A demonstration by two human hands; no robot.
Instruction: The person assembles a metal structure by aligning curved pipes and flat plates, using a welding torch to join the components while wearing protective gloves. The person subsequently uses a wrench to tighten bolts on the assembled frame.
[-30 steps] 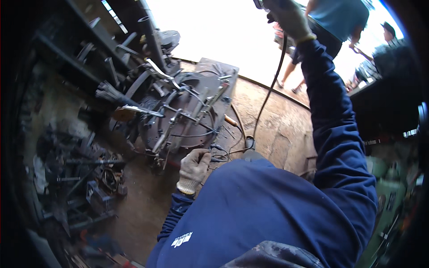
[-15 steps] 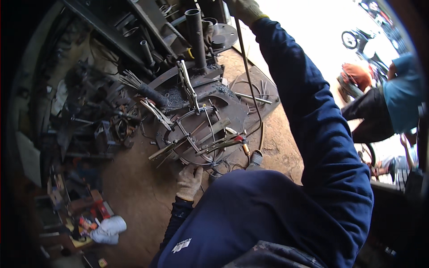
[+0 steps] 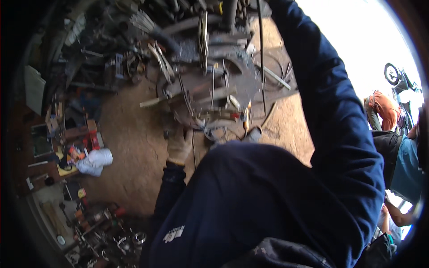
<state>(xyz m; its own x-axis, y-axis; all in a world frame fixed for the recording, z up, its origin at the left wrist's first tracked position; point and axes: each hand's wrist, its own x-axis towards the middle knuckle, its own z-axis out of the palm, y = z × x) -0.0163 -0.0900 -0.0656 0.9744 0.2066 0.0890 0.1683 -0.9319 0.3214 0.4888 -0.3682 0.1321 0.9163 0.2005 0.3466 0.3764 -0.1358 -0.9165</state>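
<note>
My left hand (image 3: 180,148), in a knitted work glove, is at the near edge of a round metal worktable (image 3: 243,96). Its fingertips are blurred against the rim, so their grip is unclear. My right arm (image 3: 321,76), in a dark blue sleeve, stretches up past the top edge, and the hand is out of sight. Beside that sleeve hangs a dark cable (image 3: 262,53). On the table lies a frame of bent metal rods (image 3: 185,96). Locking pliers surround it: one pair at the back (image 3: 203,42), one at the left (image 3: 161,62), one in front (image 3: 219,115).
A bundle of thin rods (image 3: 145,22) stands in a tube behind the table. To the left are tools and a white cloth (image 3: 95,161) on low shelving. Coiled wire (image 3: 279,62) lies at the right. Farther right are a person in teal (image 3: 404,163) and a motorbike (image 3: 397,78).
The view has shifted, so the table sits higher in the picture. My right glove, seen at the top beside the cable earlier, has left the view. My left hand stays by the rim.
</note>
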